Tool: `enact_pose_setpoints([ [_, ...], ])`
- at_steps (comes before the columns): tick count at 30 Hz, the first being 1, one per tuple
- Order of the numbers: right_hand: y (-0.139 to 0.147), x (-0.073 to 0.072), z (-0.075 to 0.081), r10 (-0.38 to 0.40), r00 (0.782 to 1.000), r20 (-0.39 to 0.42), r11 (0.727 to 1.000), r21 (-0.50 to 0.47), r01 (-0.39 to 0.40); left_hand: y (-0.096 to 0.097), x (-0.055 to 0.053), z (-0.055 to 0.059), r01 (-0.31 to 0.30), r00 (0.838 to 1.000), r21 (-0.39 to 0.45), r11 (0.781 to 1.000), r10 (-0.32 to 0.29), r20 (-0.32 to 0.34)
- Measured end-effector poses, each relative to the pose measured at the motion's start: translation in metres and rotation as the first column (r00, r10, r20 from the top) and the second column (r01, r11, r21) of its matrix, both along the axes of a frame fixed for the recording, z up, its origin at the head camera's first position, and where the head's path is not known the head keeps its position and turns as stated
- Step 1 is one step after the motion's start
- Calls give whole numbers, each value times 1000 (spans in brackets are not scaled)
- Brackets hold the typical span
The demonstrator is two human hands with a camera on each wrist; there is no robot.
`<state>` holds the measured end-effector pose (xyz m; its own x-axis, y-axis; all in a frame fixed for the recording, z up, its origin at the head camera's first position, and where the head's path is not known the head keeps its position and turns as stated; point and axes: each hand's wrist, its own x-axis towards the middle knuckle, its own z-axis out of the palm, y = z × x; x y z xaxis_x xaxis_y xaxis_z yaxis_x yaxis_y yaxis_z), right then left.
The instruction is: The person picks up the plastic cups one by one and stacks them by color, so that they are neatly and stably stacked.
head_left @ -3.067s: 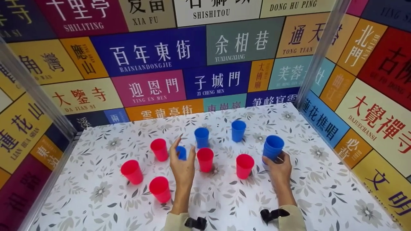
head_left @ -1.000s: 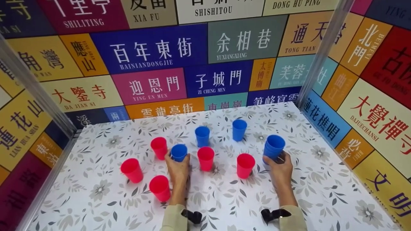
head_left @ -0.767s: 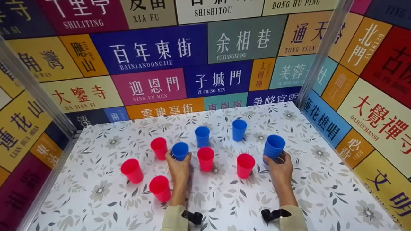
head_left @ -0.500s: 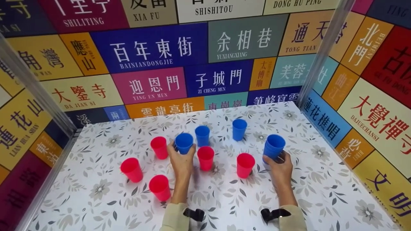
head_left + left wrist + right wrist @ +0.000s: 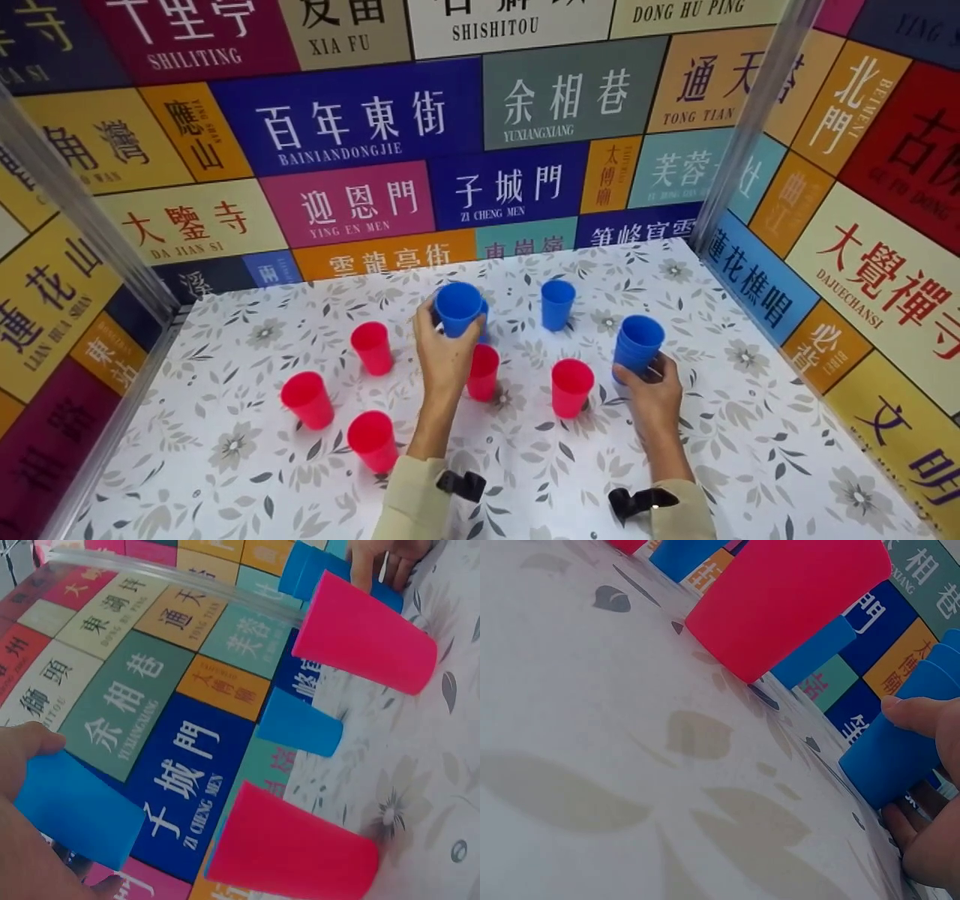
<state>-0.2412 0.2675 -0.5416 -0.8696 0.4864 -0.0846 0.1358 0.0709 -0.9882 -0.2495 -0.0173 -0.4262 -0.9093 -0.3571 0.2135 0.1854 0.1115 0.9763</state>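
Note:
My left hand (image 5: 442, 364) grips a blue plastic cup (image 5: 459, 309) by its sides, mouth up, lifted above the table. In the head view it covers most of a second blue cup (image 5: 484, 324) standing behind it. On the right, my right hand (image 5: 654, 390) holds a stack of nested blue cups (image 5: 637, 346) round its lower part; stacked rims show in the right wrist view, its base down at the tabletop. A red cup (image 5: 484, 373) stands just right of my left wrist, partly hidden by the hand. Another blue cup (image 5: 558, 306) stands farther back.
Several more red cups stand upright: one left of my left hand (image 5: 373, 349), a far-left cup (image 5: 307, 400), a near cup (image 5: 373, 441) and one between the hands (image 5: 572, 388). The floral-covered table (image 5: 525, 480) is bounded by printed panels (image 5: 345, 112) behind and at both sides.
My left hand has closed round the blue cup, lifted it, and carried it back and rightward to the rear blue cup. My right hand and its stack have stayed put.

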Motion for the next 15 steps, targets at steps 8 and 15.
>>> enact_pose_setpoints([
  [8, 2, -1, -1, -18, 1000, -26, 1000, 7, 18, 30, 3, 10, 114, 992, -56, 992, -117, -48],
  [15, 2, -1, -1, -11, 1000, -11, 1000, 14, 11, 60, 7, 19, 201, 978, -96, 975, -205, -29],
])
